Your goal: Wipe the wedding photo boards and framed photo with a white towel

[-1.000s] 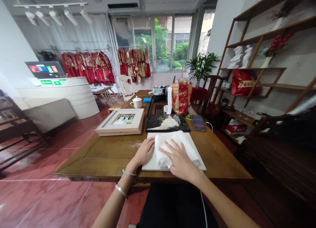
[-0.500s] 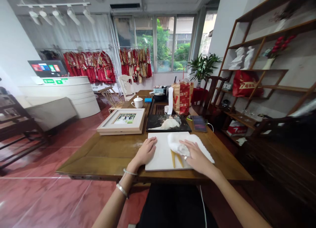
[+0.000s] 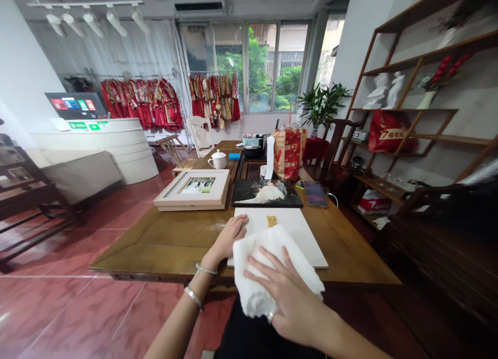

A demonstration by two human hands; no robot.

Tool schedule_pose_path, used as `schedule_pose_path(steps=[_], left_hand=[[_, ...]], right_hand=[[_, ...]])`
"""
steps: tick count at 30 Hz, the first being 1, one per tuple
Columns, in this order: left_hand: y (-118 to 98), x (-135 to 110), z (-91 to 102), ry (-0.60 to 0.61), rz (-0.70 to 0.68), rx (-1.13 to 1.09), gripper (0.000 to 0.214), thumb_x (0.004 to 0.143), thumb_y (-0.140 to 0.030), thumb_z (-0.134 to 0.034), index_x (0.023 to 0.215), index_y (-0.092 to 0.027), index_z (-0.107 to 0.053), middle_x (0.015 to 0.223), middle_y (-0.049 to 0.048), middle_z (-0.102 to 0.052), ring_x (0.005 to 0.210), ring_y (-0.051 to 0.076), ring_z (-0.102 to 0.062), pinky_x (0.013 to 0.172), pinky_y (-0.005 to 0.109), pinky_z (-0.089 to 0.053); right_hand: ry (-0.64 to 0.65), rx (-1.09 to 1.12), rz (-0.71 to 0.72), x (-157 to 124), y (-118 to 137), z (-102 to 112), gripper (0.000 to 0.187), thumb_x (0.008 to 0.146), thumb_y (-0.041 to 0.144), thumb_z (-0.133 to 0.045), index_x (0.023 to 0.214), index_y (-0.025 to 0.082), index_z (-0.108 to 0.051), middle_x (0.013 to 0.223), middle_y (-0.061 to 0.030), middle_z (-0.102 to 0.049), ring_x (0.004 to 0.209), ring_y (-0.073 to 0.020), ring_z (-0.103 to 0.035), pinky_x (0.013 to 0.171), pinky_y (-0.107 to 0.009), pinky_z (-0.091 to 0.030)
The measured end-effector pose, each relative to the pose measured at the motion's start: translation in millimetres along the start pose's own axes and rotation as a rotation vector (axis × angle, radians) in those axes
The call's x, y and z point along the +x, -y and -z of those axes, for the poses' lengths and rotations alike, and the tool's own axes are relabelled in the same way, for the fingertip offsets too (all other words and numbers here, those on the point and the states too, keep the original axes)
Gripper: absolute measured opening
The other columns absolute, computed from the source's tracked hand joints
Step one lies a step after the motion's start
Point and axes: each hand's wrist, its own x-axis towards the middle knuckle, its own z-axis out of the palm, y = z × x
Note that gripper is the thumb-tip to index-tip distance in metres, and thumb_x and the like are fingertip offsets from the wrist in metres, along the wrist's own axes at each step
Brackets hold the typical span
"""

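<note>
A white board [image 3: 307, 239] lies at the table's front edge, with a small yellow shape [image 3: 271, 221] showing on it; whatever lies lower on the board is covered. Over the front of the board and past the table edge spreads a thick white cloth [image 3: 249, 252]. My right hand [image 3: 278, 281] holds this cloth, its fingers spread across the top and the thumb side near the lower edge. My left hand [image 3: 232, 234] rests flat on the board's left edge, holding nothing. Just behind the board is a dark photo panel [image 3: 241, 193] with a white gown pictured.
A framed photo [image 3: 190, 190] lies to the left on the wooden table [image 3: 163, 242]. Behind are a white lidded cup [image 3: 218, 159], a black bowl [image 3: 252, 151] and a red-brown paper bag [image 3: 288, 151]. A phone [image 3: 316, 194] with a cable lies right of the panel.
My right hand has drawn the white cloth towards me and left, from the board's right side to its front edge. The yellow shape's top is now uncovered. My left hand stays put.
</note>
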Motion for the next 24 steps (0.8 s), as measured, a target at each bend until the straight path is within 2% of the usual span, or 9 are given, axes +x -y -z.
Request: schedule_pose_path(steps=[2,5,9,13,17,24], left_hand=[[0.3,-0.3,-1.3,-0.013,0.013,0.01,0.031,0.087,-0.018,-0.041,0.114,-0.014,-0.056,0.126,0.0147,-0.054,0.121,0.024,-0.046,0.103,0.045,-0.037],[-1.9,-0.8,-1.5,-0.013,0.027,0.023,0.031,0.087,-0.018,-0.041,0.115,-0.015,-0.055,0.126,0.0135,-0.054,0.122,0.024,-0.045,0.104,0.045,-0.036],[-5.5,-0.6,0.0,0.006,0.046,0.043,0.031,0.087,-0.017,-0.041,0.114,-0.014,-0.056,0.126,0.013,-0.055,0.123,0.024,-0.044,0.105,0.045,-0.036],[-7.3,-0.7,1.4,0.018,0.06,0.061,0.032,0.088,-0.018,-0.04,0.115,-0.014,-0.056,0.128,0.013,-0.054,0.123,0.024,-0.044,0.105,0.045,-0.035],[-8.6,-1.5,2.7,0.021,0.055,0.058,0.032,0.088,-0.02,-0.04,0.115,-0.014,-0.056,0.128,0.0126,-0.054,0.122,0.024,-0.045,0.105,0.044,-0.036],[-9.3,-0.5,3.6,0.028,0.062,0.06,0.032,0.088,-0.022,-0.039,0.116,-0.015,-0.056,0.127,0.0123,-0.053,0.121,0.025,-0.045,0.104,0.045,-0.036]], right_hand=[[-0.003,0.057,-0.004,-14.5,-4.8,9.2,0.082,0.057,0.008,-0.042,0.136,0.029,-0.039,0.145,0.0032,-0.034,0.138,-0.0231,-0.011,0.109,-0.055,0.005],[-0.05,0.121,-0.103,-22.9,-21.8,22.5,0.068,0.066,0.01,-0.044,0.133,0.023,-0.045,0.144,-0.002,-0.037,0.136,-0.0222,-0.02,0.112,-0.047,-0.006],[-0.131,0.164,-0.273,-7.4,-50.7,34.3,0.051,0.079,0.026,-0.048,0.129,0.016,-0.05,0.141,-0.0092,-0.041,0.131,-0.0246,-0.033,0.109,-0.039,-0.022],[-0.194,0.121,-0.407,32.0,-74.8,47.7,0.044,0.084,0.045,-0.046,0.11,0.013,-0.061,0.123,-0.0139,-0.058,0.114,-0.0289,-0.05,0.096,-0.037,-0.037],[-0.173,0.082,-0.499,81.8,-86.4,62.9,0.055,0.087,0.056,-0.035,0.1,0.012,-0.064,0.106,-0.016,-0.065,0.098,-0.0303,-0.059,0.081,-0.034,-0.044],[-0.062,0.116,-0.406,165.2,-75.8,72.3,0.059,0.084,0.057,-0.044,0.104,0.005,-0.064,0.109,-0.0178,-0.065,0.096,-0.027,-0.061,0.075,-0.025,-0.044]])
